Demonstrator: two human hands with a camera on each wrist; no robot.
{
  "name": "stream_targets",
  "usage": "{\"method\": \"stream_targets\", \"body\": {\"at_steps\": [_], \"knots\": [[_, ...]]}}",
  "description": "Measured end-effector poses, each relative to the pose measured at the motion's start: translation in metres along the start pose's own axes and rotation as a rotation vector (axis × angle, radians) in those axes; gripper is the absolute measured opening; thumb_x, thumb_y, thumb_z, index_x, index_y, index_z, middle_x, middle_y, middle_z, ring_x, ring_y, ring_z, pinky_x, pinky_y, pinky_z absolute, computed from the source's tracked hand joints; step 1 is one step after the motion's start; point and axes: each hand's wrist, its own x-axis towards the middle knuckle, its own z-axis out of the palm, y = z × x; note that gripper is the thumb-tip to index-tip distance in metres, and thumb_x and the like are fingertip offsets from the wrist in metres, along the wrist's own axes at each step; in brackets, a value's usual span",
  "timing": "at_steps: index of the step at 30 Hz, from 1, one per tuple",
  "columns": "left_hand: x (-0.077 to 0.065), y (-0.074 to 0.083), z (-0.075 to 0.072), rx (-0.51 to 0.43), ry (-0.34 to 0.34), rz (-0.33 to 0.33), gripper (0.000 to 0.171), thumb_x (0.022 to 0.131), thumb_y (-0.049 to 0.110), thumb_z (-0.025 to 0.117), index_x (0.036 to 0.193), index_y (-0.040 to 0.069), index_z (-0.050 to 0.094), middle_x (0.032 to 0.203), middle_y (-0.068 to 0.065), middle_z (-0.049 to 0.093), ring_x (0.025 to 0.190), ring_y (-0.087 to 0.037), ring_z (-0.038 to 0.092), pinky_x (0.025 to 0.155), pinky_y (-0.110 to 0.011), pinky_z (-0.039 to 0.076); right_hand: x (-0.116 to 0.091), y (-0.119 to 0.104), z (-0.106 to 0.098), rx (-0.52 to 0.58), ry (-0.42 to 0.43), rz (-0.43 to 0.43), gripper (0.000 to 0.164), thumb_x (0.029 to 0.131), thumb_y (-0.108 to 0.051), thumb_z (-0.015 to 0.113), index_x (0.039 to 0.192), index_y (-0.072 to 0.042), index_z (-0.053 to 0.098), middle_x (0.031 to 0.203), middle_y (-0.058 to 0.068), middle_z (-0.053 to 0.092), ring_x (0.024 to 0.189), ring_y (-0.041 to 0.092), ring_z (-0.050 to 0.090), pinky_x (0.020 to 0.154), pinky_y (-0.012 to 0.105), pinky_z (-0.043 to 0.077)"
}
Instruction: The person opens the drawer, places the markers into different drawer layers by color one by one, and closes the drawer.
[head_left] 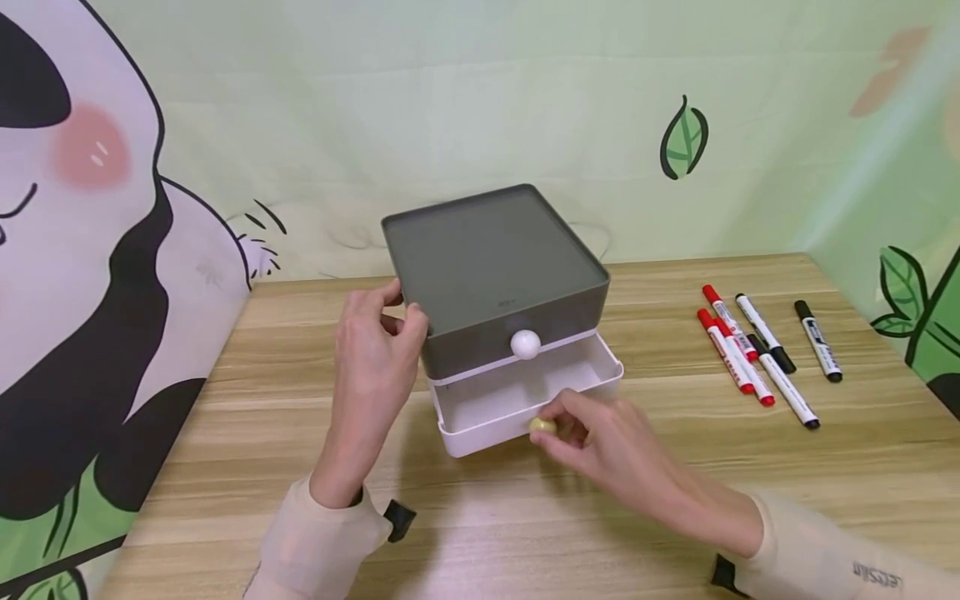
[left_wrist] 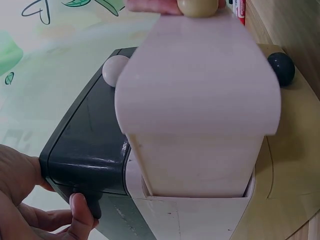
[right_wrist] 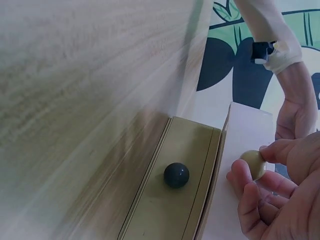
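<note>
- Backdrop: pale green printed cloth (head_left: 450,117) with a black-and-white panda (head_left: 198,233), cut off by the left edge of the head view.
- Surface: light wood-grain table (head_left: 292,350), its near edge out of frame.
- Drawer box, three tiers, squarish, mid-table: dark grey top tier (head_left: 495,258) with shallow rim and glossy white ball knob (head_left: 526,344); small mark on the lid illegible.
- Pale pinkish-white middle drawer (head_left: 483,433), standing well out of the box; rear of its interior concealed beneath the grey tier.
- Tan bottom tier (right_wrist: 192,165) with dark ball knob (right_wrist: 176,175); hidden in the head view, shown by both wrist views.
- Right hand (head_left: 600,437): thumb and fingertips pinch the beige ball knob (head_left: 542,426) on the drawer's front, partly covering it; remaining fingers curled, obscured in the head view.
- Left hand (head_left: 373,342): fingers bent, gripping the grey tier's left edge, thumb and forefinger slightly apart; exact contact of the other fingers cannot be told.
- Markers, right of the box: three red-capped, white-barrelled (head_left: 726,350); three black-capped, white-barrelled (head_left: 818,340), one lying apart; some overlap, label print too small to read.
- Beige sleeves (head_left: 318,533), both cut off by the frame; lettering on the right one unreadable.
</note>
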Motion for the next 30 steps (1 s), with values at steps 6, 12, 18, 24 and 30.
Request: {"method": "stream_targets", "body": {"at_steps": [6, 12, 18, 24, 30], "knots": [[0.001, 0.000, -0.001, 0.013, -0.005, -0.006, 0.045, 0.094, 0.015, 0.058, 0.134, -0.002, 0.066, 0.120, -0.013, 0.062, 0.085, -0.023, 0.063, 0.073, -0.035, 0.051, -0.007, -0.005, -0.002, -0.030, -0.017, 0.008, 0.010, 0.089, -0.012, 0.080, 0.093, -0.013, 0.071, 0.073, -0.013, 0.065, 0.061, -0.002, 0.053, 0.053, 0.019, 0.049], [0.001, 0.000, -0.001, 0.015, -0.007, -0.005, 0.044, 0.093, 0.015, 0.059, 0.133, -0.002, 0.067, 0.121, -0.013, 0.062, 0.086, -0.024, 0.064, 0.074, -0.035, 0.051, -0.014, -0.008, -0.003, -0.062, 0.009, -0.025, 0.011, 0.087, -0.011, 0.081, 0.091, -0.014, 0.071, 0.072, -0.013, 0.065, 0.060, -0.004, 0.052, 0.051, 0.017, 0.047], [0.001, 0.000, -0.001, 0.013, -0.007, -0.002, 0.045, 0.093, 0.015, 0.059, 0.134, -0.002, 0.066, 0.121, -0.013, 0.062, 0.086, -0.024, 0.064, 0.074, -0.035, 0.051, -0.023, -0.012, -0.003, -0.062, 0.037, -0.059, 0.013, 0.086, -0.010, 0.083, 0.091, -0.014, 0.071, 0.073, -0.013, 0.068, 0.061, -0.006, 0.053, 0.053, 0.014, 0.046], [0.001, 0.001, -0.001, 0.015, -0.009, 0.000, 0.045, 0.093, 0.015, 0.059, 0.134, -0.003, 0.066, 0.121, -0.013, 0.062, 0.086, -0.024, 0.064, 0.075, -0.035, 0.051, -0.031, -0.016, -0.004, -0.120, 0.079, -0.099, 0.018, 0.082, -0.012, 0.086, 0.089, -0.018, 0.070, 0.072, -0.016, 0.068, 0.060, -0.009, 0.051, 0.052, 0.010, 0.042], [0.001, 0.001, -0.001, 0.017, -0.005, 0.001, 0.045, 0.093, 0.015, 0.059, 0.133, -0.003, 0.067, 0.121, -0.014, 0.063, 0.086, -0.025, 0.064, 0.075, -0.035, 0.051, -0.040, -0.019, -0.004, -0.135, 0.094, -0.117, 0.021, 0.079, -0.014, 0.087, 0.089, -0.022, 0.070, 0.073, -0.018, 0.069, 0.061, -0.013, 0.049, 0.052, 0.008, 0.040]]}}
